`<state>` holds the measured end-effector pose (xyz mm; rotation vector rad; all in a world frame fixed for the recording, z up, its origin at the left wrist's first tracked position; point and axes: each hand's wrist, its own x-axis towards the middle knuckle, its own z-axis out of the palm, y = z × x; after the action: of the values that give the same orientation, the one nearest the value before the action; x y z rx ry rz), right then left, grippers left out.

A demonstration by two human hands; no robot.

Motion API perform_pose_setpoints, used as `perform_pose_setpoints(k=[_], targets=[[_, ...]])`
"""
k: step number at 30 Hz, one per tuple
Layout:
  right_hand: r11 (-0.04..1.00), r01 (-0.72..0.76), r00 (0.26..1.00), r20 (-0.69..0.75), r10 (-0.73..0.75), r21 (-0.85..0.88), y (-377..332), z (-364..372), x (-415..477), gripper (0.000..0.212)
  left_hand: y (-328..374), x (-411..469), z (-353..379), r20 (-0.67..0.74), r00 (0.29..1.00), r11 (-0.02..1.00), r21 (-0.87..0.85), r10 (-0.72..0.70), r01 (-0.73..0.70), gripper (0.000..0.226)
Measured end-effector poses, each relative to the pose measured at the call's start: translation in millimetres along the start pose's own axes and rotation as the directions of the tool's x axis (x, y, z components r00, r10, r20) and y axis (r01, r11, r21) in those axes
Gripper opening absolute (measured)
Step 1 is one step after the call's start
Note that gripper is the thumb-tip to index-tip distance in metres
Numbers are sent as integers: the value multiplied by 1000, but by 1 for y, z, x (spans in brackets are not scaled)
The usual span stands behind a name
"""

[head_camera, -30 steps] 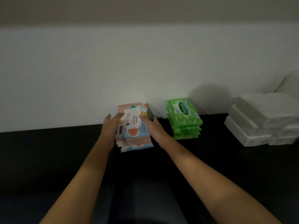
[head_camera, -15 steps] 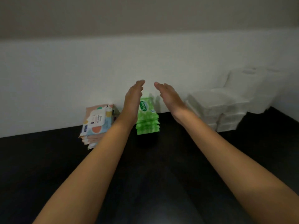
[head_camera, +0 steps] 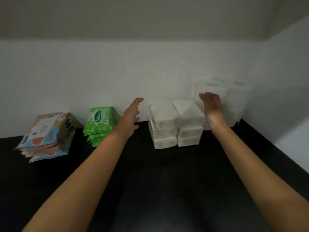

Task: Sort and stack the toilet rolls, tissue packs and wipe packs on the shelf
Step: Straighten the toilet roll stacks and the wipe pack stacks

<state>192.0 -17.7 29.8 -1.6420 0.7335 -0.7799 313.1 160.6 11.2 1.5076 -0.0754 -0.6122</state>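
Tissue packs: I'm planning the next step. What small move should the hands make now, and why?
Probably close both hands inward onto the tissue packs to square them: left hand and right hand are open, flanking them, and the top ones look askew.

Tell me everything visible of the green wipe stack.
The green wipe stack is several flat, soft plastic packs, green with a pale leaf print; the top pack bears a dark green oval logo. It lies on the black shelf by the wall, between the patterned stack and tissue packs. The left forearm overlaps its right edge.
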Motion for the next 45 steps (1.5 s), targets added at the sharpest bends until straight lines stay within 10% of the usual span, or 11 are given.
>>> perform_pose_setpoints(k=[12, 26, 45], targets=[[862, -506, 803, 345, 486, -36, 86, -15, 33, 88, -52, 34, 38, 164, 929, 934, -81, -332, 348, 96], [881, -471, 791, 464, 400, 42, 94, 43, 54, 40, -47, 71, 4, 63, 956, 931, -218, -285, 292, 55], [860, -509, 783, 436, 444, 37, 95, 73, 80, 77, -34, 90, 0, 78, 961, 930, -242, -265, 276, 41]])
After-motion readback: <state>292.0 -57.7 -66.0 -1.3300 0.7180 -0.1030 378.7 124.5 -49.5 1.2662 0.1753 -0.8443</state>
